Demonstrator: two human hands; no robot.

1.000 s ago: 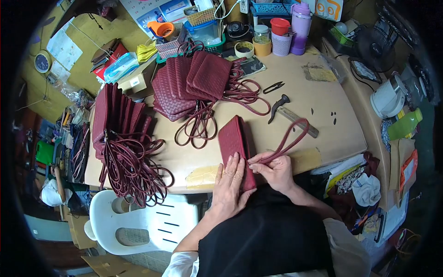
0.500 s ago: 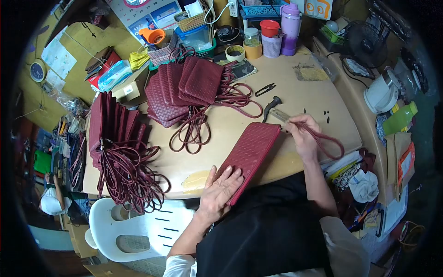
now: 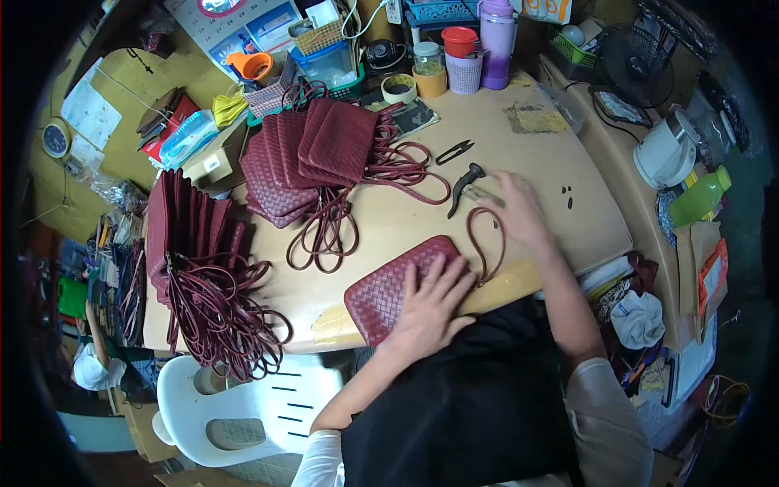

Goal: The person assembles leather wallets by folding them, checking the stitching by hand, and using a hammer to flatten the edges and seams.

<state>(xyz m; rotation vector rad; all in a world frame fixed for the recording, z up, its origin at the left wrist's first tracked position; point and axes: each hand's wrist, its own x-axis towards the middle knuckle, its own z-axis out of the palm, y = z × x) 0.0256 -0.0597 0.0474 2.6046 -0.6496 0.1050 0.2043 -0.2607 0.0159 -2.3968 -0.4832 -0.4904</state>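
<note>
The dark red woven bag [image 3: 389,286] lies flat at the near edge of the table [image 3: 568,235]. The left hand [image 3: 432,304] lies open on top, pressing it down. The right hand [image 3: 519,213] reaches out with loose fingers, holding nothing, by the strap [image 3: 485,243]. The bag looks soft, light and bendy, so grab its edge or strap

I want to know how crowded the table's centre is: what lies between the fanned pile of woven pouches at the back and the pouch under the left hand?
In the head view, only looped straps trailing from the fanned pile cross bare table before the pouch under the left hand.
</note>
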